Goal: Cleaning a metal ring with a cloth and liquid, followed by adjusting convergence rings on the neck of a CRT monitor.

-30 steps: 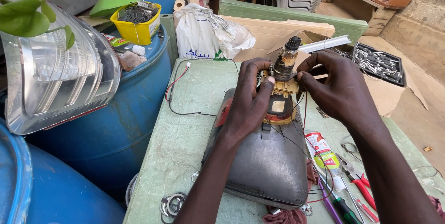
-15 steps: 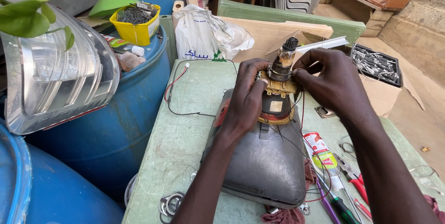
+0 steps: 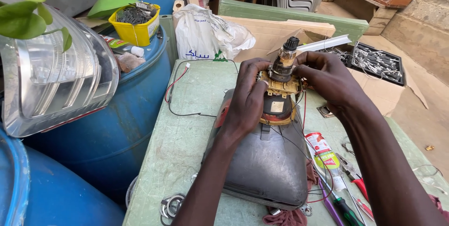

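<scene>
- Item in hand: one picture tube (image 3: 264, 170), face down on the green bench (image 3: 187, 132), neck upright.
- My left hand (image 3: 248, 97) has its grip closed on the small tan circuit board (image 3: 280, 85) at the neck; fingers curl over its left edge.
- My right hand (image 3: 327, 78) pinches the board's right side, beside the glass neck (image 3: 286, 57).
- Step, as I judge: working the board along the neck. Next move calls for an even, straight pull; the glass looks fragile.
- Count: two blue drums (image 3: 117, 113), one yellow tub (image 3: 135, 22) of screws, one white bag (image 3: 206, 32).
</scene>
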